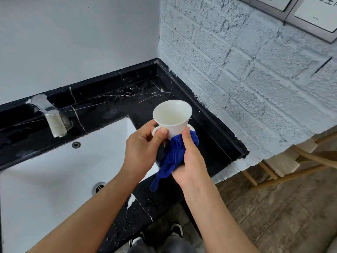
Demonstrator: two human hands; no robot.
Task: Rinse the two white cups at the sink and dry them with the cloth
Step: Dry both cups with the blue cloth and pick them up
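I hold a white cup (172, 115) upright above the black counter, to the right of the sink. My left hand (144, 143) pinches its handle, thumb against the cup's side. My right hand (191, 159) grips a blue cloth (172, 157) and presses it to the cup's lower outside; the cloth's tail hangs down. A small white patch (191, 127) shows just behind the cup's base, perhaps the second cup, mostly hidden.
A white sink basin (54, 176) with a drain lies to the left, a chrome faucet (52, 117) behind it. The black marble counter (127, 99) meets a white brick wall (237, 70) on the right. Wooden chair legs (291, 168) stand beyond the counter's end.
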